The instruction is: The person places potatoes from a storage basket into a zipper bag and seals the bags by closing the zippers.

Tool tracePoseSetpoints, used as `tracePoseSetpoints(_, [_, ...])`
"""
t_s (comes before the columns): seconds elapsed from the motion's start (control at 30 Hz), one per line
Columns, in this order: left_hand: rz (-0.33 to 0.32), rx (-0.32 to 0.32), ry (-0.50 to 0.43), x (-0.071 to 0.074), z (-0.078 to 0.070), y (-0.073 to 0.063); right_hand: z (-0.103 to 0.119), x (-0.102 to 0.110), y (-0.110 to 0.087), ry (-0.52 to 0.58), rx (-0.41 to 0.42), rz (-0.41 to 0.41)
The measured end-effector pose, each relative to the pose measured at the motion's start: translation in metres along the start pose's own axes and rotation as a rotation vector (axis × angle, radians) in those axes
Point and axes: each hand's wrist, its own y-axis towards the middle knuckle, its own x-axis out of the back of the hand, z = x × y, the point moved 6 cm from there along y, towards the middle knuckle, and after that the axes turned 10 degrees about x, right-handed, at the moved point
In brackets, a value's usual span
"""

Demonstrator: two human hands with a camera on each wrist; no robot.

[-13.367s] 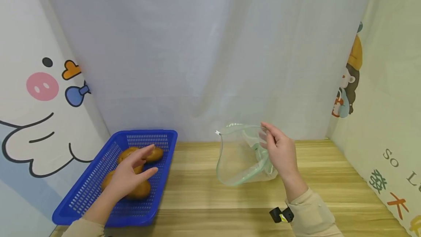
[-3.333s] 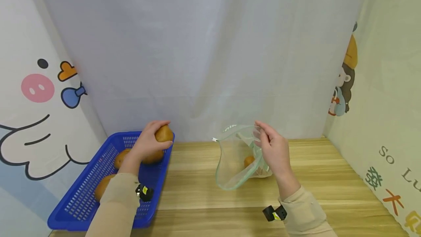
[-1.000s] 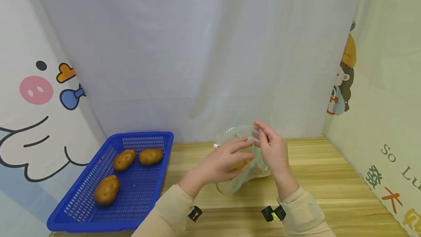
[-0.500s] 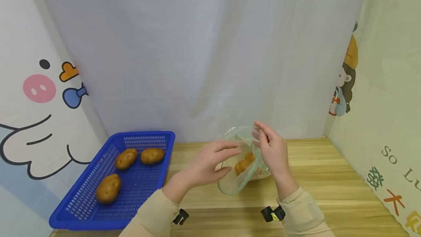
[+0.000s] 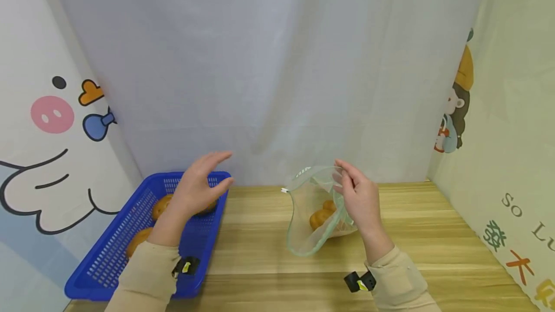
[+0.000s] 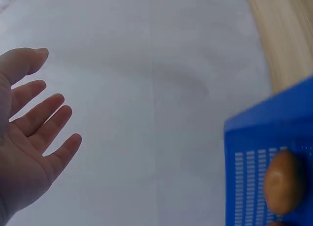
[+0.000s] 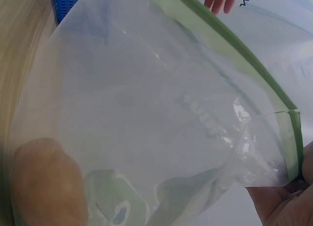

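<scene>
A pale curtain (image 5: 277, 61) hangs behind the counter (image 5: 251, 259). The right grip (image 5: 361, 196) is clamped on the bag (image 5: 303, 211) at its edge; potatoes (image 5: 320, 219) lie inside. Left of the bag, the left grip (image 5: 197, 187), fingers apart, hovers over the basket (image 5: 199, 240) of potatoes. Only the left wrist view shows the left palm (image 6: 22, 162).

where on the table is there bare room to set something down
The wooden table is bare between the blue basket and the clear bag, and between the right hand and the printed wall on the right. Crowded: the basket, with potatoes inside and the left hand above; the bag, holding more potatoes and pinched by the right hand.
</scene>
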Motion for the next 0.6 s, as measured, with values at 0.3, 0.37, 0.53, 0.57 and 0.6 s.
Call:
tracePoseSetpoints(0.3, [0.065, 0.359, -0.042, 0.013, 0.091, -0.019, 0.000, -0.002, -0.001, -0.007, 0.007, 0.010])
tracePoseSetpoints(0.37, [0.085, 0.406, -0.056, 0.011, 0.103, -0.023, -0.001, -0.002, -0.001, -0.009, 0.008, 0.013])
tracePoseSetpoints(0.53, [0.112, 0.468, -0.078, 0.002, 0.129, -0.029, -0.002, -0.003, -0.001, -0.009, 0.010, 0.015])
tracePoseSetpoints(0.57, [0.109, 0.472, -0.079, 0.000, 0.134, -0.030, -0.002, -0.004, -0.001, -0.008, 0.010, 0.014])
tracePoseSetpoints(0.6, [0.107, 0.475, -0.080, -0.002, 0.138, -0.031, -0.002, -0.004, -0.001, -0.008, 0.010, 0.015])
